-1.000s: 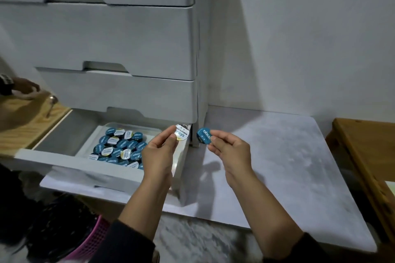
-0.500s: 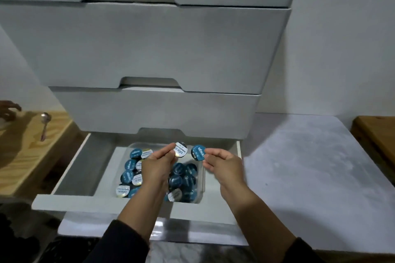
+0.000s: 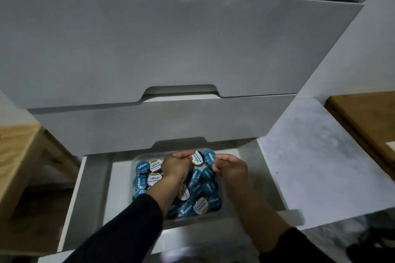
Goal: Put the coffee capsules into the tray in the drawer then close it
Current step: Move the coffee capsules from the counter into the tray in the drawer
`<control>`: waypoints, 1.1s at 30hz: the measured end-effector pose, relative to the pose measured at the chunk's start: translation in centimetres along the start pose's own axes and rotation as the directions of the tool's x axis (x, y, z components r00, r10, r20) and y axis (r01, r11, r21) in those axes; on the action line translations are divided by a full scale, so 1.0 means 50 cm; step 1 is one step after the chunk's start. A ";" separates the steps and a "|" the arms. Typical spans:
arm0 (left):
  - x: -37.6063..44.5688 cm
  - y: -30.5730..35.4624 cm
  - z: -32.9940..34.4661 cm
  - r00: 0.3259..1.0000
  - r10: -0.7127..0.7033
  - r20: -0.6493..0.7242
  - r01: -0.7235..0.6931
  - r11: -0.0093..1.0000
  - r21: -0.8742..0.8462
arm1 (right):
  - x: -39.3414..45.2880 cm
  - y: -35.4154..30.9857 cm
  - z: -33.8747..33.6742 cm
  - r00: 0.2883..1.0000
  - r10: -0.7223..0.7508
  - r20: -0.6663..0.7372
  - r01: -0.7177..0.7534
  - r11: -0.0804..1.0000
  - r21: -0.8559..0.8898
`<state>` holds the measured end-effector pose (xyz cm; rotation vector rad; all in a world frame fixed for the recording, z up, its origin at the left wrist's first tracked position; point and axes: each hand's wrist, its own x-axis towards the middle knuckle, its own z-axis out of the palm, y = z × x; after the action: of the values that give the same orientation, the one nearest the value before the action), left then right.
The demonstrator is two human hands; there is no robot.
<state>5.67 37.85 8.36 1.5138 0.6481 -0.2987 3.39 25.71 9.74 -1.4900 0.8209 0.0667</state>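
The bottom drawer (image 3: 89, 203) of a white cabinet stands pulled out. Inside it sits a clear plastic tray (image 3: 134, 161) heaped with several blue and white-lidded coffee capsules (image 3: 201, 205). My left hand (image 3: 176, 167) hovers over the tray's far side and pinches a white-lidded capsule (image 3: 196, 158). Just to its right, my right hand (image 3: 232, 170) pinches a blue capsule (image 3: 209, 157). The two held capsules almost touch, a little above the pile.
Closed white drawers (image 3: 171, 49) rise above the open one. A grey marbled surface (image 3: 320, 166) lies to the right, with a wooden board (image 3: 367, 121) beyond it. A wooden table (image 3: 19, 156) stands to the left.
Both hands have carried their capsules from the drawer's right side to above the tray and lowered them toward the pile. The view has swung to face the drawer.
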 end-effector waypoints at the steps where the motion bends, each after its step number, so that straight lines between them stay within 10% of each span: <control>1: 0.005 0.001 0.000 1.000 0.002 -0.004 -0.002 1.000 0.014 | 0.006 -0.002 0.006 1.000 0.001 -0.010 -0.001 0.999 -0.032; 23: 0.059 -0.011 -0.016 0.987 0.163 0.000 -0.155 0.940 0.303 | 0.046 0.027 0.051 0.981 -0.187 -0.044 0.150 0.890 -0.430; 33: 0.053 -0.011 -0.024 0.974 0.226 0.035 -0.215 0.853 0.475 | 0.041 0.025 0.046 0.911 -0.390 0.133 0.356 0.581 -0.732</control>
<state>7.22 39.53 6.51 2.0517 0.4242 -0.2770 5.27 27.05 7.35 -2.4478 0.4899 0.0568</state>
